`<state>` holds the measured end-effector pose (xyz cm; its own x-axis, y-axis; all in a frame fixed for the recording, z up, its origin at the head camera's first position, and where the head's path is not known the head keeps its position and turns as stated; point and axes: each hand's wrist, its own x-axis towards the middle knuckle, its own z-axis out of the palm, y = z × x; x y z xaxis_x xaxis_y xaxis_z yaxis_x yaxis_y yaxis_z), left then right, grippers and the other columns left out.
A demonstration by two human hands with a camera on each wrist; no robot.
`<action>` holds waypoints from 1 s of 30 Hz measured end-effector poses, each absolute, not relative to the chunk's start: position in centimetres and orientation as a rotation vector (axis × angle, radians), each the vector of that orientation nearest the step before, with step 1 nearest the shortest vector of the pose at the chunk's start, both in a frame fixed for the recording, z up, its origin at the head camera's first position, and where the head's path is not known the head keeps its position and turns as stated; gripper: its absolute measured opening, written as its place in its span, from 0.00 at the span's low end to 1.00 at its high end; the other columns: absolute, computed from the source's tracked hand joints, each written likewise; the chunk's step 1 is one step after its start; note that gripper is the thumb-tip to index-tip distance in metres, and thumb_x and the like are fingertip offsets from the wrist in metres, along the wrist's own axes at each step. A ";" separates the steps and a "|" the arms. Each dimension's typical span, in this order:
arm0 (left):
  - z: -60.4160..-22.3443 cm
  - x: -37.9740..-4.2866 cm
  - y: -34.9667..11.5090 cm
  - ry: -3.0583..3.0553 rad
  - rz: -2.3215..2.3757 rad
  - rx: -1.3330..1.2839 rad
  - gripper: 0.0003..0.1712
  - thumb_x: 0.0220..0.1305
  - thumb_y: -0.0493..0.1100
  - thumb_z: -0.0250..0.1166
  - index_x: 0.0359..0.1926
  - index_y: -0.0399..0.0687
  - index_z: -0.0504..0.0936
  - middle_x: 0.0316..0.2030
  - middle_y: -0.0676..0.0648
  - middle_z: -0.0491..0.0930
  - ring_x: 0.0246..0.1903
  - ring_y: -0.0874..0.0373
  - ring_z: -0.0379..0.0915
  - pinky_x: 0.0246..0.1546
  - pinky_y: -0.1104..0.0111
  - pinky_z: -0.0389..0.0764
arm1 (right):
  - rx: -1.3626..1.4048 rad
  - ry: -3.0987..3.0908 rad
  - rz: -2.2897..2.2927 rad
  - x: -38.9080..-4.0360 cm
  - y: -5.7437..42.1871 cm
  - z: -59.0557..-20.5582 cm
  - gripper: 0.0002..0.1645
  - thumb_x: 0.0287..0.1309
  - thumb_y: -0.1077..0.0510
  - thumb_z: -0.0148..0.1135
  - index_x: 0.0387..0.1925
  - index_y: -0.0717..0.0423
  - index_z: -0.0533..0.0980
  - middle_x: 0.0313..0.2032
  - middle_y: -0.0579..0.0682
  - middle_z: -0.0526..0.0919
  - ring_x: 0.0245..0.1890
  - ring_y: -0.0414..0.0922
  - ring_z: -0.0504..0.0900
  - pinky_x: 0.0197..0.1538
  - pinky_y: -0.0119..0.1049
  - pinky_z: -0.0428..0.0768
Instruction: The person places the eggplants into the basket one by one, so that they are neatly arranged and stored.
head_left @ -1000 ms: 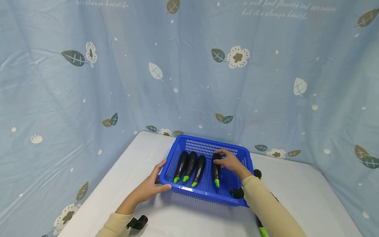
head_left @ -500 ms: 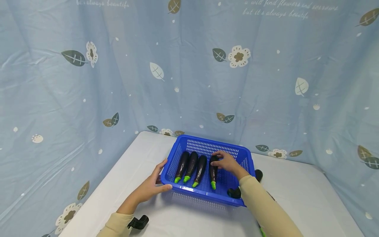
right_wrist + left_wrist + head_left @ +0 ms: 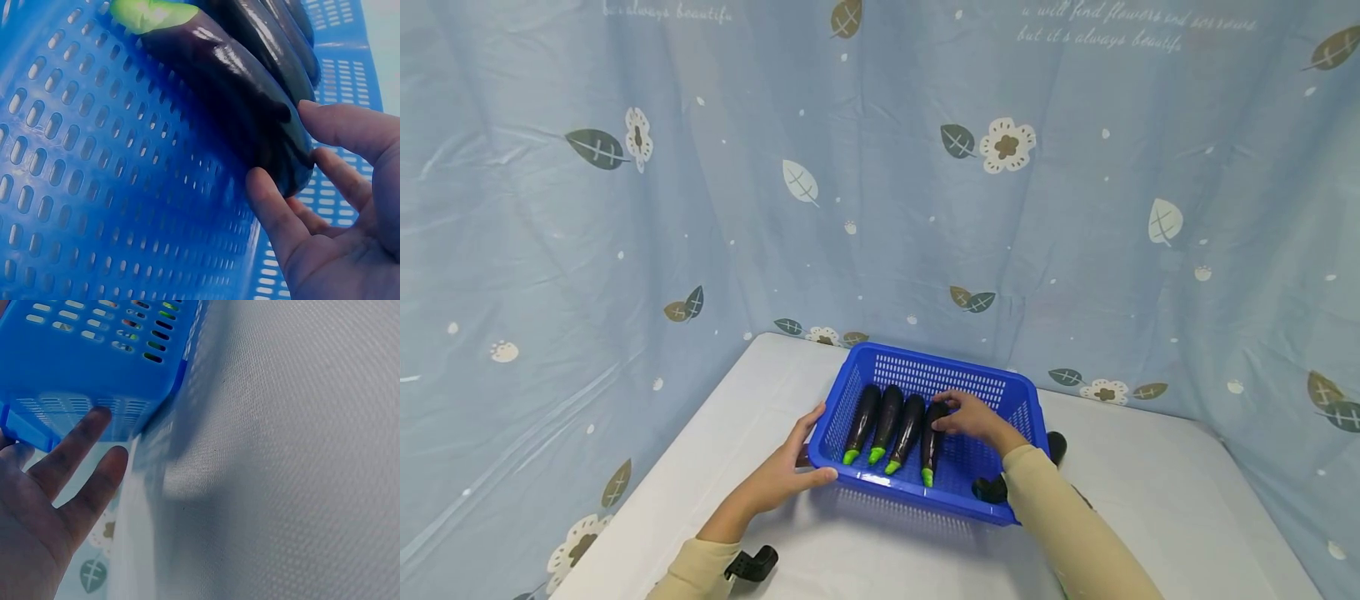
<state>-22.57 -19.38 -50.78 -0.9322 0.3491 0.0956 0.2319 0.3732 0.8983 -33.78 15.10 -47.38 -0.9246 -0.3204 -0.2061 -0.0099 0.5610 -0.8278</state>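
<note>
In the head view, a blue plastic basket (image 3: 917,496) with slotted walls stands on a white table. Inside it three eggplants (image 3: 886,421) lie side by side at the left, green stems facing me. To their right lies another eggplant (image 3: 930,458), its dark rounded end pinched by my right hand (image 3: 976,419). The right wrist view shows thumb and fingers on either side of that eggplant (image 3: 231,81). My left hand (image 3: 778,477) rests against the basket's near left corner, fingers spread; in the left wrist view those straight fingers (image 3: 94,494) lie along the outer wall.
Outside the basket, the dark end of another eggplant (image 3: 1057,447) shows beyond my right sleeve. A dark purple thing (image 3: 802,457) is partly visible between my left hand and the basket. A blue patterned curtain (image 3: 880,208) hangs behind the white table (image 3: 1157,483).
My right hand has moved left inside the basket with its eggplant, bringing it beside the three others. The left hand has stayed at the basket's corner.
</note>
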 end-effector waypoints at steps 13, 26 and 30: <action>-50.9 -22.6 -19.4 2.490 1.628 0.527 0.59 0.64 0.48 0.72 0.82 0.58 0.41 0.81 0.42 0.43 0.67 0.40 0.67 0.61 0.50 0.73 | -0.214 2.466 -1.302 -33.7 15.1 -47.2 0.30 0.60 0.66 0.69 0.64 0.62 0.75 0.64 0.67 0.72 0.47 0.53 0.83 0.48 0.47 0.84; -50.7 -22.7 -19.5 2.494 1.619 0.537 0.59 0.64 0.48 0.72 0.82 0.58 0.41 0.80 0.40 0.44 0.66 0.42 0.68 0.61 0.50 0.73 | -0.266 2.519 -1.278 -33.4 16.2 -46.3 0.27 0.64 0.63 0.66 0.64 0.61 0.76 0.66 0.70 0.70 0.55 0.61 0.81 0.49 0.54 0.83; -50.7 -22.8 -19.6 2.493 1.623 0.536 0.59 0.64 0.48 0.72 0.82 0.58 0.41 0.80 0.40 0.45 0.66 0.41 0.68 0.61 0.49 0.73 | -0.248 2.539 -1.273 -33.3 16.6 -45.9 0.26 0.66 0.61 0.65 0.65 0.60 0.75 0.67 0.69 0.70 0.58 0.62 0.79 0.51 0.53 0.83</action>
<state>-22.77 -19.57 -50.73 -0.9303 0.3551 0.0919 0.2278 0.3629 0.9036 -33.27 16.65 -45.95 -0.9432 -0.2796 -0.1793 -0.0236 0.5950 -0.8034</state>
